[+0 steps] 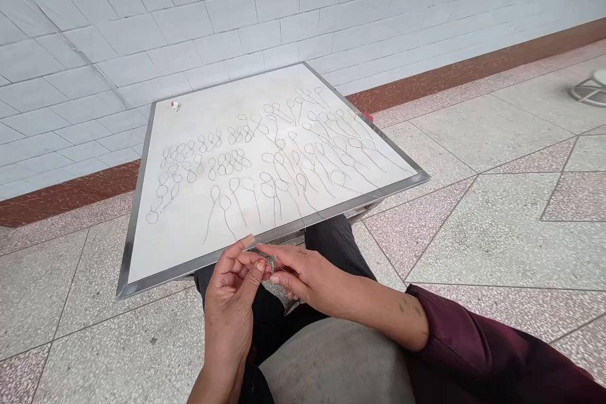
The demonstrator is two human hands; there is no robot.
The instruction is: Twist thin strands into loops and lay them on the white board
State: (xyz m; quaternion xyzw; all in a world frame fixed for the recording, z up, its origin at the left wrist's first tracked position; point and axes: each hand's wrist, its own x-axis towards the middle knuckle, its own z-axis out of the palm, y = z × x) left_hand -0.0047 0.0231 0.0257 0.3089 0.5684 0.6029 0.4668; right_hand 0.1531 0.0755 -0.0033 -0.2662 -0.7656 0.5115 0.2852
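Observation:
My left hand and my right hand meet just beyond the table's near edge, over my lap. Between their fingertips is a small bit of thin, twisted wire, pinched from both sides; its exact shape is mostly hidden by the fingers. A tan strip of tape wraps a fingertip of the left hand. On the white table in front lie many thin wire loops, such as a long-tailed one close to the hands. Other loops at the left have short tails or form small figure-eights.
A grey metal rim edges the table. One small red-and-white object sits at its far left corner. Behind stands a white tiled wall. A round stool is on the speckled floor at far right.

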